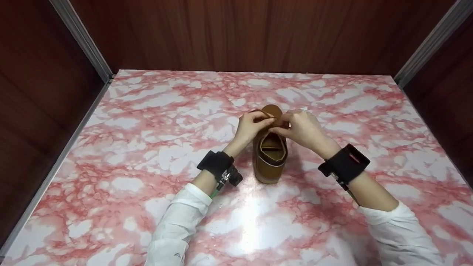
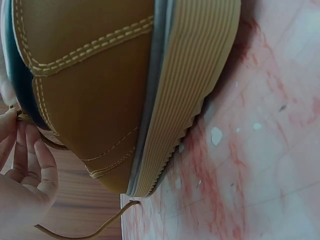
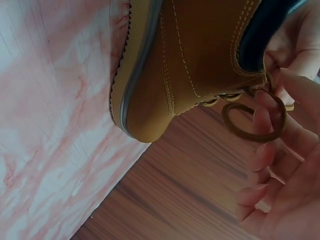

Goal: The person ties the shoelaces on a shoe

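Observation:
A tan lace-up shoe (image 1: 268,173) with a dark padded collar stands upright on the table, its toe pointing away from me. Over its front, my left hand (image 1: 249,128) pinches the brown shoelace between thumb and fingers. The lace's loose end (image 2: 112,220) trails below that hand in the left wrist view. From the other side, my right hand (image 1: 303,128) pinches the lace close to the top eyelets. A round loop of shoelace (image 3: 254,137) hangs at its fingers in the right wrist view. The fingertips of both hands are close together, and the knot area is partly hidden.
The red-and-white marbled table (image 1: 147,207) surrounds the shoe on all sides. Dark wood panels (image 1: 236,37) rise behind the table and at both sides, with metal posts (image 1: 83,37) at the corners. Each wrist wears a black strap (image 1: 347,166) with a small camera.

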{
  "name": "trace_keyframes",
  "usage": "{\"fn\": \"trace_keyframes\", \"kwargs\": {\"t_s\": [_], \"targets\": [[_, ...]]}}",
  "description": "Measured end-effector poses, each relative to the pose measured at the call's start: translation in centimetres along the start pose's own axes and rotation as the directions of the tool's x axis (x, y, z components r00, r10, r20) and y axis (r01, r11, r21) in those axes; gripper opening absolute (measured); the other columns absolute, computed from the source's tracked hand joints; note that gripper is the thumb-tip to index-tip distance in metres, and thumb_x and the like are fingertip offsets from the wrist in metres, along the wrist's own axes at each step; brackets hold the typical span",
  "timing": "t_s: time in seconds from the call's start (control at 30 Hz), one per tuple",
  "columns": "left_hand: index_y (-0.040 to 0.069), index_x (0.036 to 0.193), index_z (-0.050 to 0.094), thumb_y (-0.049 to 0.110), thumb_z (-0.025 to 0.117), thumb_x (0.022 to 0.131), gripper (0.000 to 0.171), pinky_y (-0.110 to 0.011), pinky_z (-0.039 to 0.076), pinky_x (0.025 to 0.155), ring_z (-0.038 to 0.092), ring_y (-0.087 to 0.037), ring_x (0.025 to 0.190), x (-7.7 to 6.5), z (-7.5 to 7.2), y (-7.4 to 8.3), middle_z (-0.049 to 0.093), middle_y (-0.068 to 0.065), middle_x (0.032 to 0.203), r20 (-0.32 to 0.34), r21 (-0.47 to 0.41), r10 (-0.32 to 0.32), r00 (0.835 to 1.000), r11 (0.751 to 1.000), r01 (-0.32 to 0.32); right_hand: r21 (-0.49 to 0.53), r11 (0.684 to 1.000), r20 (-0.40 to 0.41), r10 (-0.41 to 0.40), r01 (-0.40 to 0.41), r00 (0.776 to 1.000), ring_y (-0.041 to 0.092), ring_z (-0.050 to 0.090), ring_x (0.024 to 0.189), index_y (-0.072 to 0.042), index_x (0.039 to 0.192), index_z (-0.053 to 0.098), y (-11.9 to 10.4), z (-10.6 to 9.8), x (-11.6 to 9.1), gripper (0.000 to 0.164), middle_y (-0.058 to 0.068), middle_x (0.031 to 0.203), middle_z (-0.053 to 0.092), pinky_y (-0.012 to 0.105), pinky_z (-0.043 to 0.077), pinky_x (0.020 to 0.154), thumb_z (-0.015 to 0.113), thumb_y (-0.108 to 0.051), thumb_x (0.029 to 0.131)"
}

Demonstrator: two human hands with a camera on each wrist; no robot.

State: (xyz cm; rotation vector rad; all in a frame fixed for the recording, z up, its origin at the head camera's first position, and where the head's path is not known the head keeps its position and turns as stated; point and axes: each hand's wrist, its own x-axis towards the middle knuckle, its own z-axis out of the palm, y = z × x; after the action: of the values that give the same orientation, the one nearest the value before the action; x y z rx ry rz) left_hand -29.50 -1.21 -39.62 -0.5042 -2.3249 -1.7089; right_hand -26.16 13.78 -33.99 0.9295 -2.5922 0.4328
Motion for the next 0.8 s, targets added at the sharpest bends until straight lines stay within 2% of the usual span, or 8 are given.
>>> {"fn": "trace_keyframes", "kwargs": {"t_s": [0.17, 0.4, 0.53, 0.63, 0.77, 0.8], "targets": [[0.013, 0.070, 0.059, 0.028, 0.057, 0.059, 0.019, -0.017, 0.032, 0.060, 0.045, -0.004, 0.066, -0.7, -0.5, 1.7, 0.053, 0.006, 0.069, -0.011, -0.012, 0.020, 1.000, 1.000, -0.021, 0.073, 0.997, -0.104, 0.029, -0.021, 0.994, 0.006, 0.036, 0.049, -0.020, 0.063, 0.051, -0.1, -1.0, 0.2, 0.019, -0.007, 0.062, 0.042, 0.021, 0.027, 0.041, 0.049, -0.039, 0.063], [0.021, 0.071, 0.059, 0.035, 0.056, 0.056, 0.020, -0.017, 0.030, 0.063, 0.044, -0.003, 0.069, 1.1, 1.5, -4.2, 0.052, 0.009, 0.071, -0.042, -0.010, 0.089, 0.995, 0.996, -0.089, 0.187, 0.982, -0.219, 0.075, -0.034, 0.973, 0.006, 0.036, 0.050, -0.016, 0.067, 0.053, -0.2, -2.9, 1.0, 0.014, -0.010, 0.062, 0.043, 0.020, 0.028, 0.043, 0.047, -0.028, 0.070], [0.014, 0.073, 0.059, 0.023, 0.057, 0.061, 0.015, -0.022, 0.031, 0.064, 0.045, -0.009, 0.070, 0.4, 0.7, -1.9, 0.053, 0.003, 0.072, 0.001, 0.023, 0.041, 0.999, 0.999, -0.041, 0.219, 0.974, -0.224, 0.101, -0.051, 0.969, 0.005, 0.036, 0.051, -0.015, 0.068, 0.055, -0.1, -3.8, 1.4, 0.015, -0.010, 0.060, 0.045, 0.020, 0.027, 0.044, 0.046, -0.028, 0.070], [0.016, 0.073, 0.059, 0.026, 0.056, 0.061, 0.015, -0.021, 0.031, 0.063, 0.045, -0.008, 0.069, 0.4, 0.7, -2.4, 0.053, 0.004, 0.071, 0.001, 0.005, 0.064, 0.998, 0.998, -0.064, 0.239, 0.968, -0.204, 0.122, -0.071, 0.971, 0.006, 0.036, 0.050, -0.015, 0.067, 0.055, -0.1, -4.1, 1.6, 0.019, -0.009, 0.058, 0.045, 0.021, 0.027, 0.042, 0.045, -0.031, 0.070], [0.024, 0.072, 0.058, 0.035, 0.056, 0.057, 0.019, -0.017, 0.034, 0.057, 0.045, -0.002, 0.065, 1.3, 2.2, -7.2, 0.052, 0.010, 0.070, -0.045, -0.049, 0.148, 0.988, 0.988, -0.150, 0.254, 0.962, -0.155, 0.139, -0.096, 0.978, 0.006, 0.036, 0.050, -0.014, 0.067, 0.055, 0.2, -3.8, 1.7, 0.024, -0.008, 0.058, 0.046, 0.021, 0.027, 0.042, 0.043, -0.034, 0.070], [0.023, 0.073, 0.058, 0.032, 0.057, 0.057, 0.018, -0.017, 0.034, 0.057, 0.046, -0.003, 0.066, 1.5, 2.4, -7.9, 0.052, 0.009, 0.071, -0.044, -0.054, 0.141, 0.989, 0.988, -0.144, 0.258, 0.960, -0.135, 0.150, -0.111, 0.979, 0.005, 0.037, 0.050, -0.014, 0.067, 0.055, 0.3, -3.7, 1.7, 0.025, -0.008, 0.058, 0.046, 0.022, 0.028, 0.042, 0.043, -0.035, 0.070]]}}
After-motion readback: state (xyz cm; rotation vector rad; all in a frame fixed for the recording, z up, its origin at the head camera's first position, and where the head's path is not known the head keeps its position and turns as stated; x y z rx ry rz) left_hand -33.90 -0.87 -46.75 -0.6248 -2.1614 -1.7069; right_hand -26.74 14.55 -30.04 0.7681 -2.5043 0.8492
